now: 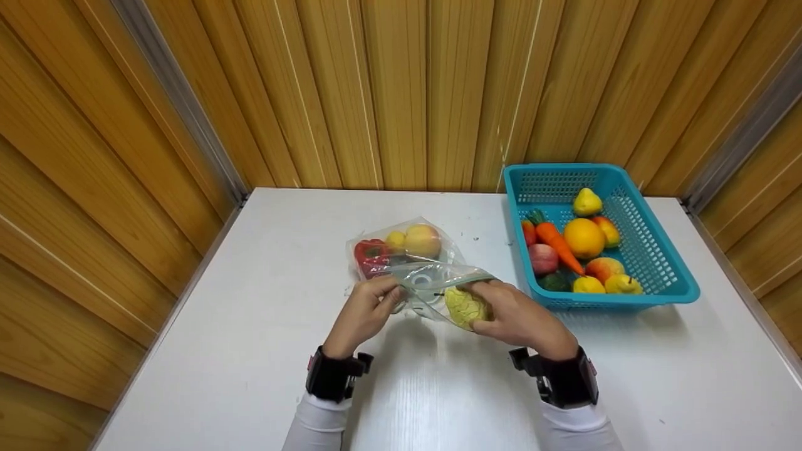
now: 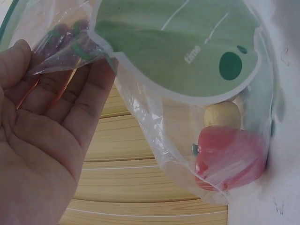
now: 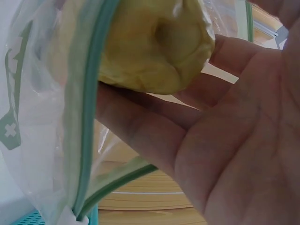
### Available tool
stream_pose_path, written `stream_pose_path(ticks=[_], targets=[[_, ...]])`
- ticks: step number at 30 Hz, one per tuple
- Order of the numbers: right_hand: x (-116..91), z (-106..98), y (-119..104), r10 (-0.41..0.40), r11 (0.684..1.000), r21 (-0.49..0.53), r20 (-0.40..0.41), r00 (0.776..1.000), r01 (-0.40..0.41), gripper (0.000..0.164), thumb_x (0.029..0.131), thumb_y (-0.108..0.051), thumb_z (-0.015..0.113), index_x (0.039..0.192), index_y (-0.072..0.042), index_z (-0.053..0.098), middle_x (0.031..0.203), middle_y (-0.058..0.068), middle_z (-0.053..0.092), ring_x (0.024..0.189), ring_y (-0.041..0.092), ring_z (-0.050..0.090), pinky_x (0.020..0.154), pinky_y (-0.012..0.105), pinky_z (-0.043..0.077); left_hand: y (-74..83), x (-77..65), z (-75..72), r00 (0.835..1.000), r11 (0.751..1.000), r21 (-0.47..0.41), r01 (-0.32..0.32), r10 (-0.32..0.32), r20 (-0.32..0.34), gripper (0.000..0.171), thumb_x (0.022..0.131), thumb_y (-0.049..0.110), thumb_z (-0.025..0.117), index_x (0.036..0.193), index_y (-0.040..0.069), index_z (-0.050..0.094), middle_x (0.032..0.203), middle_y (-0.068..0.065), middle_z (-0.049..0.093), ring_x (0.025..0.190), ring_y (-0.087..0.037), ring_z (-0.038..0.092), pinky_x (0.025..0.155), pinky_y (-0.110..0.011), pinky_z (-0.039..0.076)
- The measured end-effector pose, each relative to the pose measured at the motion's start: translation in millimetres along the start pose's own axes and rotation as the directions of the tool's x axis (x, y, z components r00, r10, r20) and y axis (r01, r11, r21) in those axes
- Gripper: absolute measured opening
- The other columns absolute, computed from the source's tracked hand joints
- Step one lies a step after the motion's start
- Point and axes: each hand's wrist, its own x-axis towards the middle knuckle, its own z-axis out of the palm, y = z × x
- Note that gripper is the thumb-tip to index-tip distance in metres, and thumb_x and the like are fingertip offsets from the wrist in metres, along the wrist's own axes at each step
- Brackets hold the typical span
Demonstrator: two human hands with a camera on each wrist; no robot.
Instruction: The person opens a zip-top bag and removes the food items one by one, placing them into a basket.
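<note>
A: Where is the yellow fruit [image 1: 465, 308], and why there?

B: At the mouth of the clear zip bag [image 1: 418, 274], partly behind 1 zip edge in the right wrist view. The right hand [image 1: 523, 318] grips it by the end away from the stem; my reading is that this leaves the stem end free to pass the edges.

A: And the left hand [image 1: 368, 308]?

B: Pinching the bag's edge between thumb and fingers. Probably this steadies limp film and holds the mouth apart.

A: Contents?

B: 3 items at the far end: red pepper [image 1: 371, 258], small yellow fruit [image 1: 395, 240], larger yellow-red fruit [image 1: 423, 241]. Their weight likely anchors the bag on the white table [image 1: 219, 313]. The blue basket [image 1: 646, 247], with more produce, stands to the right, presumably for easy reach.

A: Pose?

B: Both forearms rise from the near side, 2 hands angled inward, facing across the mouth. Right thumb lies on the fruit's near side, fingers around its far side. Left thumb lies over the film, fingers behind it.
</note>
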Motion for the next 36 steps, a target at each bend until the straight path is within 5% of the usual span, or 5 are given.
stream_pose_path(ticks=[18, 36], targets=[[-11, -12, -2, -0.114, 0.993, 0.004, -0.052, 0.992, 0.115, 0.054, 0.082, -0.009, 0.073, 0.134, -0.006, 0.06, 0.121, 0.009, 0.065, 0.096, 0.021, 0.058, 0.08, 0.036, 0.052, 1.4, -0.2, 0.2, 1.0, 1.0, 0.011, 0.009, -0.009, 0.009, 0.015, 0.101, 0.012, 0.064, 0.102, 0.006, 0.077, 0.096, -0.003, 0.073, 0.086, -0.01, 0.06, 0.077, -0.028, 0.052], [-33, -35, -5, -0.067, 0.993, 0.091, -0.102, 0.993, 0.076, 0.056, 0.086, -0.007, 0.075, 0.14, -0.009, 0.06, 0.138, 0.009, 0.063, 0.117, 0.026, 0.061, 0.098, 0.05, 0.054, 0.3, 0.0, 0.8, 1.0, 1.0, -0.007, 0.002, -0.001, 0.021, 0.018, 0.102, 0.015, 0.063, 0.105, 0.006, 0.078, 0.101, -0.003, 0.075, 0.091, -0.01, 0.063, 0.083, -0.03, 0.054]])
